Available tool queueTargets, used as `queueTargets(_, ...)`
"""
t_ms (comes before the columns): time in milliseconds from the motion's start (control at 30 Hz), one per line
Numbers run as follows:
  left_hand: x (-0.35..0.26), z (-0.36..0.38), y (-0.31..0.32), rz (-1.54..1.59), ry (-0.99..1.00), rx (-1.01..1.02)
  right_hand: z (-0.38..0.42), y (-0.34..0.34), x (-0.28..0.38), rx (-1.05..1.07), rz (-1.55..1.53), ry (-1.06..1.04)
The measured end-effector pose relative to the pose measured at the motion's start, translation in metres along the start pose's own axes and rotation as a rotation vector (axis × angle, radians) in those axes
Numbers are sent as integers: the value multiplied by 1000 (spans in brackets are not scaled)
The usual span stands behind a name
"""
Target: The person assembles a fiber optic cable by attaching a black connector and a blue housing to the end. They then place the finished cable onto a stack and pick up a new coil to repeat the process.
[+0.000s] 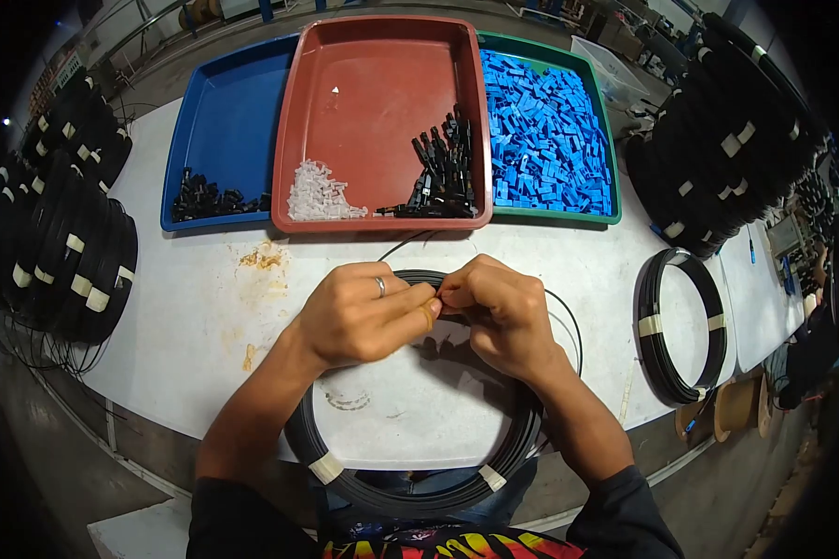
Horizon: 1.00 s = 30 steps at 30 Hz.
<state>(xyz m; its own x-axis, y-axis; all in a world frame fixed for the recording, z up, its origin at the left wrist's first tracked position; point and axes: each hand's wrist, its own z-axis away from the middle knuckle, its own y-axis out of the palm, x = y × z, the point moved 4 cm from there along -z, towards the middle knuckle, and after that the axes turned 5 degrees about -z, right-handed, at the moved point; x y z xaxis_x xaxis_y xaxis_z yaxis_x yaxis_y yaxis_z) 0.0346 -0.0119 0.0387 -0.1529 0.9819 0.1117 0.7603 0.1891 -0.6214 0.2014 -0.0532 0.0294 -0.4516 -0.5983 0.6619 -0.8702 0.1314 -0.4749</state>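
Note:
My left hand [368, 312], with a ring on one finger, is closed in a pinch above the far side of a coil of black cable [410, 498]. Against its fingertips, my right hand [505, 312] is pinched shut too. Whatever lies between the fingers is mostly hidden; only a tiny reddish bit shows. The coil rests on the white table and overhangs its near edge, bound with pale tape [326, 468]. One loose black cable [576, 326] loops out to the right of my right hand, and a short length [405, 244] sticks out beyond the coil.
At the back stand a blue tray [233, 93] with black parts, a red tray [382, 74] with clear and black pieces, and a green tray [613, 210] full of blue connectors. Stacked cable coils [56, 252] rise left, more coils [727, 140] right, and one taped coil [651, 354] lies nearby.

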Motion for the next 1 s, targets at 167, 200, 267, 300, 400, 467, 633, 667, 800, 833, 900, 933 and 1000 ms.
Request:
queueTargets(167,8,6,3,81,-78,53,-1,2,-5,-10,11,37)
queueTargets(200,15,9,4,228,-246,43,-2,3,-3,-33,63,-39)
queueTargets(267,20,11,3,371,-412,33,-5,2,5,-47,135,-147)
queueTargets(300,21,12,4,471,-560,74,-5,2,11,-63,208,-250)
queueTargets(400,21,12,8,528,-593,73,-3,0,12,-89,241,-310)
queueTargets(467,18,9,7,488,-479,31,-2,-1,10,-51,188,-248)
queueTargets(633,0,-1,0,-17,5,-28,0,-2,-1,-26,-21,-79)
queueTargets(667,0,0,-1,-25,8,-29,-1,-1,0,-33,-16,-32)
queueTargets(800,13,8,1,262,-274,37,-4,1,3,-70,111,-165)
queueTargets(833,17,10,3,422,-468,54,-5,0,3,-68,111,-167)
queueTargets(900,22,14,5,636,-705,116,-5,0,11,-76,209,-333)
queueTargets(933,22,13,5,635,-704,117,-6,0,12,-77,209,-334)
queueTargets(1000,19,8,2,615,-618,54,-4,0,16,-92,238,-391)
